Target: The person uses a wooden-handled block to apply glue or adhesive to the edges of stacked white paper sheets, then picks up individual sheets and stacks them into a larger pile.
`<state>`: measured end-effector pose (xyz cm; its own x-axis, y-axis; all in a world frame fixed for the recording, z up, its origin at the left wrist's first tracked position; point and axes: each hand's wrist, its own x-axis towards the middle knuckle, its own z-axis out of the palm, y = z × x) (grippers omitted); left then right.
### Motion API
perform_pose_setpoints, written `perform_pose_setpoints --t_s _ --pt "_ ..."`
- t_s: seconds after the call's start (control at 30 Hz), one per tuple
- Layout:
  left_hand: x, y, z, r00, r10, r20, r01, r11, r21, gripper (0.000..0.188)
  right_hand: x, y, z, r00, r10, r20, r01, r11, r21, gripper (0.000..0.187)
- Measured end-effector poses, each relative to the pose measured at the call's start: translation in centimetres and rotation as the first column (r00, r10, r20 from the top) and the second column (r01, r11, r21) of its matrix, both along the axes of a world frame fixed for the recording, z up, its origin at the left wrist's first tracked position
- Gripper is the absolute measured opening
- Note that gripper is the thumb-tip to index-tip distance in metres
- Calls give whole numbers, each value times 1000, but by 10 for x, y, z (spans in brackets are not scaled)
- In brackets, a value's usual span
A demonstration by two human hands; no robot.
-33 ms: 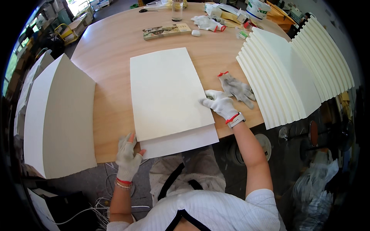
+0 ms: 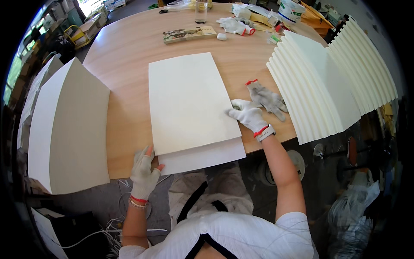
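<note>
A white board (image 2: 192, 103) lies flat on a wooden bench (image 2: 127, 125) between the gloved left grip (image 2: 143, 172) and right grip (image 2: 249, 115), a second white sheet (image 2: 200, 156) showing from under its near edge. At the near left corner, the left grip is spread, forefinger and thumb apart (both tips bare), the thumb at the sheet's edge. The right grip meets the board's right edge, one digit over the top; whether it pinches the board cannot be told. A loose grey glove (image 2: 266, 100) lies just beyond and right of the right grip; a ridged white stack (image 2: 308, 88) stands farther right. Left of the left grip rises a tall white block (image 2: 79, 129). Well beyond both sits a patterned box (image 2: 189, 35).
</note>
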<state>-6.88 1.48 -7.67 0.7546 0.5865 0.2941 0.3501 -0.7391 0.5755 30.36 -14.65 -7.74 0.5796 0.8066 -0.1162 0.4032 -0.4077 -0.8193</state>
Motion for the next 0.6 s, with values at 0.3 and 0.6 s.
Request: perform_pose_setpoints --t_s 0.3,0.6 --pt "1 1 9 996 23 -92 -23 1000 6 65 -3 8 5 997 -6 71 8 1000 -26 40" --pt "49 -21 69 898 -252 -360 352 904 245 92 -53 -24 34 900 267 344 -343 922 180 40"
